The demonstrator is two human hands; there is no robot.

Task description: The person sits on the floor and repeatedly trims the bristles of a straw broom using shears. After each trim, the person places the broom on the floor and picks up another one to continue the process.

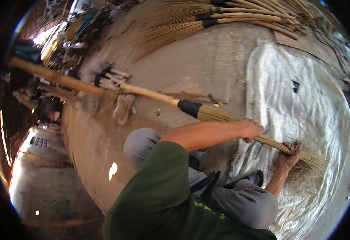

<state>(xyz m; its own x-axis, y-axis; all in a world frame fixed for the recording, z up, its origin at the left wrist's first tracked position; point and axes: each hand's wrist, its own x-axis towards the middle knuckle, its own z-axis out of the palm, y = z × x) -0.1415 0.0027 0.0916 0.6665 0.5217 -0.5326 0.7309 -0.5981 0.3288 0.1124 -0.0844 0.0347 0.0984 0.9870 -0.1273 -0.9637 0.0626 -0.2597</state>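
Observation:
A long broom lies across my lap, its pale bamboo handle (103,90) running off to the upper left. A black binding (189,108) joins the handle to the straw bristles (219,115). My left hand (251,130) is closed around the bristle bundle just past the binding. Further along, my right hand (289,157) grips the spread bristle tips (313,162), fingers curled into them, over a white plastic sheet. I am crouched in grey trousers and a green shirt.
Several finished brooms (231,18) with black bindings lie at the top. The crumpled white plastic sheet (303,92) covers the floor at right. A bundle of short cut sticks (111,78) lies beside the handle. The concrete platform drops off at its left edge (69,136).

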